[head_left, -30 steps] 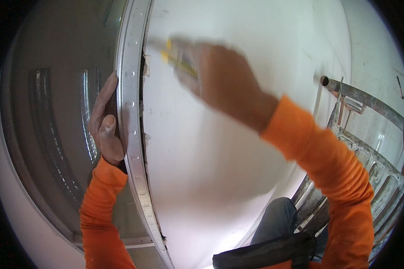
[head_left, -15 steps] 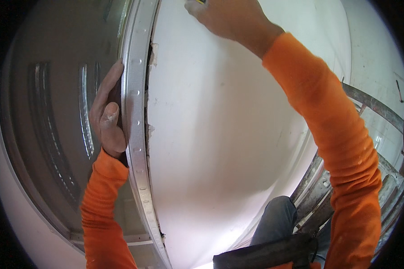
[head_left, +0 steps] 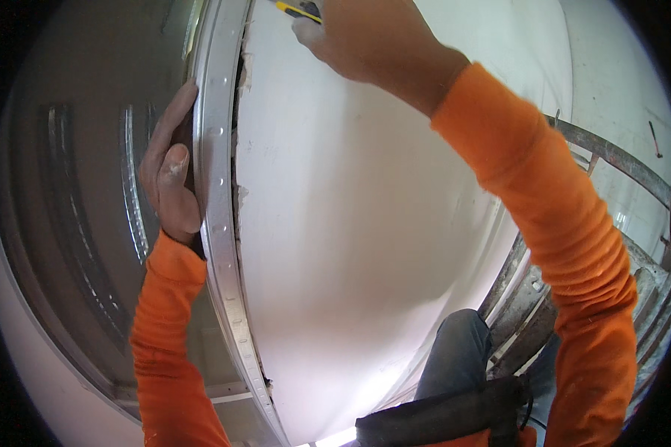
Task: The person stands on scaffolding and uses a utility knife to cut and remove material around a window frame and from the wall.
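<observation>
A metal strip [head_left: 218,134], perforated with small dimples, runs from the top to the bottom edge along a white board [head_left: 350,194]. My left hand [head_left: 170,182] rests against the strip's left side, fingers stretched upward and thumb raised, holding nothing that shows. At the top, my right hand [head_left: 376,37] is closed on a yellow and black utility knife [head_left: 297,11], held over the board near the strip. Its tip is too near the upper edge to make out. The board's left edge is ragged, with a dark gap beside the strip.
Left of the strip is a dark recess [head_left: 74,223] with shiny vertical streaks. At right, behind my right arm, stand worn metal bars [head_left: 611,153] like a scaffold. My bent knee in jeans [head_left: 455,350] and a dark pouch [head_left: 440,413] show low down.
My right hand has moved slightly down and left, bringing more of the utility knife into view. My left hand stays against the strip, while the whole view has shifted a little.
</observation>
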A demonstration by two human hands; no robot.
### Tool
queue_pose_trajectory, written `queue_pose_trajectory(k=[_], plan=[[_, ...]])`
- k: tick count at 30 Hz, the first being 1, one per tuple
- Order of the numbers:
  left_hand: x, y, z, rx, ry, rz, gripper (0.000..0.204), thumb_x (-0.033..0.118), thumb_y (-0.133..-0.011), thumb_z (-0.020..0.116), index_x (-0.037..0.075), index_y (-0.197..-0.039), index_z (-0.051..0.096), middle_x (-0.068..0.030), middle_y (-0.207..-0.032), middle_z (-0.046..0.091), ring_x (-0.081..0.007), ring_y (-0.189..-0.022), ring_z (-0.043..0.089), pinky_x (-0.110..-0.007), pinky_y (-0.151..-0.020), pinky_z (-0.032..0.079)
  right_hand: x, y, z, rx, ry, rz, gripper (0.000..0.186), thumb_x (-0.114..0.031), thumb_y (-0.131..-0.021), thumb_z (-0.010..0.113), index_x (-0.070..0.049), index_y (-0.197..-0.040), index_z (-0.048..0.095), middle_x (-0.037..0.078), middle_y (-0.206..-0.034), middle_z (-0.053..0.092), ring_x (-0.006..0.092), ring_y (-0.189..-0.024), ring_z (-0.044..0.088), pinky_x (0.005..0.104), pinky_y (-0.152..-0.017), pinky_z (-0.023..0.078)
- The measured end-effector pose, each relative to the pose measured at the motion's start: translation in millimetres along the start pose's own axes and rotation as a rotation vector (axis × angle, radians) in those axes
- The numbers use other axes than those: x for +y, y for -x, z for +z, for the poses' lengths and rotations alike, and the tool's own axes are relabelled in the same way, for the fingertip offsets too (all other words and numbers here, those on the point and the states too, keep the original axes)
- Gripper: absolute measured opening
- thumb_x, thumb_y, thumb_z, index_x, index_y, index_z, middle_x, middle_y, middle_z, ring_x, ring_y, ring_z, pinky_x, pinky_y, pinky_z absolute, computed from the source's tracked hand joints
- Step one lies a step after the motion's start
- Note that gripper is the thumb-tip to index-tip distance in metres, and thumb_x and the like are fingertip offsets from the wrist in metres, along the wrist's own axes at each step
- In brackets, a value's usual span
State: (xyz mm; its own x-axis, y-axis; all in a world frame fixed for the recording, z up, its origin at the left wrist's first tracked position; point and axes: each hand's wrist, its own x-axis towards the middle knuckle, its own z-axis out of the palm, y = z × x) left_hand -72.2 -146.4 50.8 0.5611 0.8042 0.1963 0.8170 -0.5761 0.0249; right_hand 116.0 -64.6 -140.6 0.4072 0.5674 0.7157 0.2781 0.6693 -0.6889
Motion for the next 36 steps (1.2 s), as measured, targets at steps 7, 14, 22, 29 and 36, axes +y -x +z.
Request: queue_pose_trajectory(k=[7,14,22,29,36], plan=[[-7,4,-10,-0.011,0.077,0.103,0.066,0.046,-0.100,0.043,-0.008,-0.135,0.054,-0.0242,-0.136,0.058,-0.0301,-0.127,0.055,-0.039,-0.111,0.038,-60,65,-16,-0.243,-0.168,0.211,0.025,-0.021,-0.085,0.062,-0.003,-0.102,0.065,0.019,-0.081,0.070,0.0390,-0.073,0.068,0.0490,-0.067,0.056],[-3,0,-3,0.003,0.157,0.087,0.062,0.041,-0.099,0.044,-0.008,-0.135,0.055,-0.0233,-0.135,0.059,-0.0298,-0.126,0.056,-0.038,-0.110,0.038,-49,64,7,-0.104,-0.181,0.281,0.040,-0.026,-0.087,0.065,-0.005,-0.120,0.062,0.018,-0.086,0.070,0.0384,-0.080,0.068,0.0497,-0.073,0.054],[-11,3,-14,0.016,0.106,0.087,0.065,0.045,-0.093,0.051,-0.004,-0.135,0.057,-0.0212,-0.135,0.059,-0.0277,-0.124,0.057,-0.037,-0.108,0.041,-123,143,1,-0.266,-0.478,0.377,0.044,-0.025,-0.088,0.066,-0.011,-0.130,0.057,0.016,-0.098,0.069,0.0360,-0.089,0.068,0.0461,-0.078,0.055],[-8,0,-8,-0.077,0.294,0.106,0.064,0.050,-0.092,0.058,0.004,-0.137,0.057,-0.0177,-0.138,0.058,-0.0316,-0.128,0.055,-0.040,-0.109,0.043,-86,98,16,0.011,-0.345,0.384,0.043,-0.025,-0.087,0.067,-0.006,-0.125,0.059,0.019,-0.095,0.070,0.0397,-0.086,0.067,0.0491,-0.079,0.054],[0,8,17,0.405,0.406,-0.122,0.070,0.046,-0.091,0.051,-0.011,-0.133,0.054,-0.0266,-0.127,0.062,-0.0325,-0.118,0.059,-0.038,-0.105,0.043,-163,179,-8,-0.391,-0.493,0.440,0.050,-0.025,-0.089,0.070,-0.007,-0.134,0.056,0.019,-0.102,0.070,0.0320,-0.082,0.072,0.0383,-0.075,0.058]])
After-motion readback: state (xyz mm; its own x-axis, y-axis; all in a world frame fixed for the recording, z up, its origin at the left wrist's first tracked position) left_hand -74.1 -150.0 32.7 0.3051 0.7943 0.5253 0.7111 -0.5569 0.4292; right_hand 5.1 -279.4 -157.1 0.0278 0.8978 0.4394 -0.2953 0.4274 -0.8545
